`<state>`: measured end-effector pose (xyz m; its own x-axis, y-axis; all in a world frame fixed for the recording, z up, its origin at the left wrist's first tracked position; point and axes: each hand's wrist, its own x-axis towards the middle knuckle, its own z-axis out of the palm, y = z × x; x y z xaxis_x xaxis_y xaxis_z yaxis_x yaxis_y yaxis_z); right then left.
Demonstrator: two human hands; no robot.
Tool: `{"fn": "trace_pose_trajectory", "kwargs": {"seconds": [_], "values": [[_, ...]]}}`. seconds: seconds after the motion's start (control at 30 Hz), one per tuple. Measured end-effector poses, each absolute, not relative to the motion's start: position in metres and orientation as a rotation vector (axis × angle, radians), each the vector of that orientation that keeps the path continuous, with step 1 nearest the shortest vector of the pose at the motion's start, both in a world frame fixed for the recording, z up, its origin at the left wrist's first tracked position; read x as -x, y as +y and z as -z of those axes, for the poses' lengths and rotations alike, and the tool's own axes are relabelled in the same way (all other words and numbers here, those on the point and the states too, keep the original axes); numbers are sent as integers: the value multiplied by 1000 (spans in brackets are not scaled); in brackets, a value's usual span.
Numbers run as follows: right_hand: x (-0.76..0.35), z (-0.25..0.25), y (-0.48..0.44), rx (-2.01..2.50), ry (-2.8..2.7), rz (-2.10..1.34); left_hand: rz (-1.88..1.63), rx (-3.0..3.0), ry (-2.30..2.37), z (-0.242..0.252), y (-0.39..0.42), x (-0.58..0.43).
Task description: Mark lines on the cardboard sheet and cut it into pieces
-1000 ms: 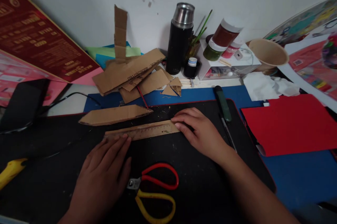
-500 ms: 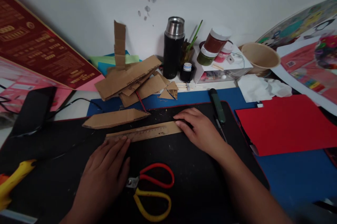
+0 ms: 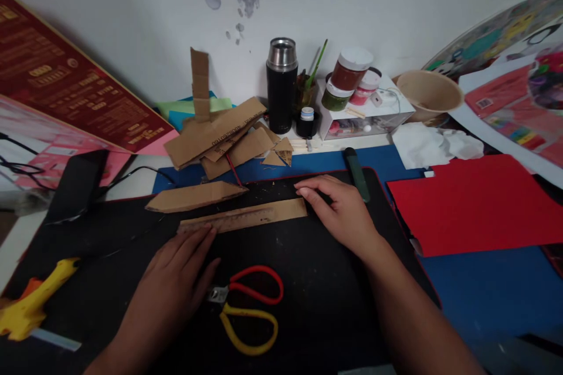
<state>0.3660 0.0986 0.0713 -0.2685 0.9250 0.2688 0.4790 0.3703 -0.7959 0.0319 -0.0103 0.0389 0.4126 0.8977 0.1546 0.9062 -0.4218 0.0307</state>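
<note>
A narrow cardboard strip [image 3: 288,209] lies on the black mat, with a clear ruler [image 3: 240,219] on top of it. My left hand [image 3: 176,275] rests on the strip's left end, fingertips pressing on the ruler and thumb spread away. Just off the strip's right end is my right hand [image 3: 338,208], thumb and index finger brought together; whatever lies between them is too small to make out. Behind the strip sits a pointed cardboard piece [image 3: 196,196]. Scissors [image 3: 248,304] with one red and one yellow handle lie in front, beside my left hand.
A yellow glue gun [image 3: 37,304] is at the left, near a black phone [image 3: 78,184]. Cardboard scraps [image 3: 215,131], a black bottle [image 3: 282,90] and paint jars [image 3: 349,73] stand behind. A green cutter [image 3: 357,175] and red paper [image 3: 475,205] lie to the right.
My right hand has come off the strip's right end, which now shows fully. My left hand stays on the ruler. The view has shifted slightly, bringing more of the glue gun into sight.
</note>
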Motion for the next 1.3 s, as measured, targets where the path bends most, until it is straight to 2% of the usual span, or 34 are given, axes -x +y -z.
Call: {"fn": "trace_pose_trajectory", "kwargs": {"seconds": [0.33,0.7,1.3], "values": [[-362,-80,93,1171,-1775,-796,250,2590,-1737,-43,-12,-45],[-359,-78,91,1145,-1794,-765,196,2652,-1567,-47,-2,-98],[-360,-82,89,1140,-1801,-756,329,2795,-1486,-41,13,-183]]}}
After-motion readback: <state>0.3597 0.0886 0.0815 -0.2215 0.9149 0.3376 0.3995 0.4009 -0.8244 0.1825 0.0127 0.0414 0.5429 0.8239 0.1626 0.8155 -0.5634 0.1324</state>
